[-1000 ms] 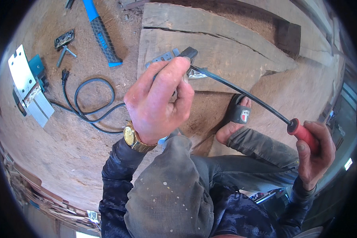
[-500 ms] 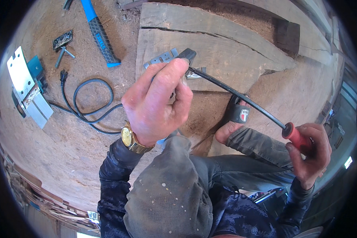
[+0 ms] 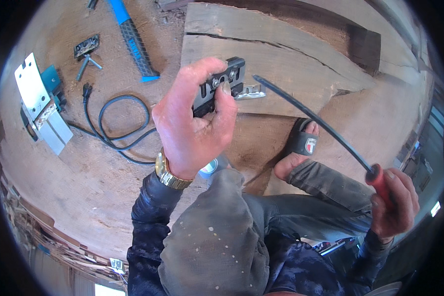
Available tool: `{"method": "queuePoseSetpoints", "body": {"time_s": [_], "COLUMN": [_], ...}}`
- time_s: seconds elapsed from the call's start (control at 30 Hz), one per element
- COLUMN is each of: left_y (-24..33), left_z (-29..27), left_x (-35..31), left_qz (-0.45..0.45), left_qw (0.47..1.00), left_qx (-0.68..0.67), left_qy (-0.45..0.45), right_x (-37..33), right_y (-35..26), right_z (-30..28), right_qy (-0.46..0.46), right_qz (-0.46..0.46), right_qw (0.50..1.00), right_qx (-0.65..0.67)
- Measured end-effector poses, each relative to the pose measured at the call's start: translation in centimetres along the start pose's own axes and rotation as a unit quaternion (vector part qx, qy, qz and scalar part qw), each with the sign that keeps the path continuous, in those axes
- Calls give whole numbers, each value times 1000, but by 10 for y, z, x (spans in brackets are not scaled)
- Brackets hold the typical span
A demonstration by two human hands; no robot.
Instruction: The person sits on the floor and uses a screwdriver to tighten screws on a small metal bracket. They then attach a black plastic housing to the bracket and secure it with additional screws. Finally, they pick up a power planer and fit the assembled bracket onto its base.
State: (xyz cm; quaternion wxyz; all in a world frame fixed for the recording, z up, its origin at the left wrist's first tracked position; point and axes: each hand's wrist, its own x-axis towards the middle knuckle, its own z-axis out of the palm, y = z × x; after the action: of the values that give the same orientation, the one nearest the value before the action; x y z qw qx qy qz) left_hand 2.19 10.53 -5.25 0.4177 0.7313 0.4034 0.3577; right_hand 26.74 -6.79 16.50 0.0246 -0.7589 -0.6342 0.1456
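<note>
Pinching a bolted metal block (image 3: 236,72), the grip of the left hand (image 3: 192,118) sits at upper centre; at lower right, the right hand (image 3: 395,207) wraps a red-handled screwdriver (image 3: 316,120), its tip apart from the block; a black power cord (image 3: 148,117) loops at left.

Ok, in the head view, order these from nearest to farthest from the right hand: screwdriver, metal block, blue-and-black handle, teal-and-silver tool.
1. Screwdriver: gripped in the right hand.
2. Metal block: above center, in the left hand.
3. Blue-and-black handle: upper left.
4. Teal-and-silver tool: far left.
</note>
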Motion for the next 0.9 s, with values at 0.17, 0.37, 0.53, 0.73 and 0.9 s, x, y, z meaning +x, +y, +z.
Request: {"method": "queuePoseSetpoints", "body": {"time_s": [0.17,0.37,0.53,0.73,0.9], "left_y": [3,6,9,8,3], "left_z": [-1,2,2,6,9], "left_x": [2,5,2,-2,-1], "left_qz": [-22,18,5,8,54], "left_qw": [999,997,999,999,998], "left_qx": [-37,-70,-48,-48,-26], "left_qy": [-1,25,14,13,-3], "right_x": [2,9,10,9,11], "right_y": [-1,-1,-1,-3,-10], "right_z": [-7,-7,-7,-5,-4], "right_qy": [-7,-19,-27,-22,4], "right_qz": [-24,-49,-42,-40,-119], "right_qw": [998,998,998,998,989], "right_qx": [59,40,49,35,-83]}}
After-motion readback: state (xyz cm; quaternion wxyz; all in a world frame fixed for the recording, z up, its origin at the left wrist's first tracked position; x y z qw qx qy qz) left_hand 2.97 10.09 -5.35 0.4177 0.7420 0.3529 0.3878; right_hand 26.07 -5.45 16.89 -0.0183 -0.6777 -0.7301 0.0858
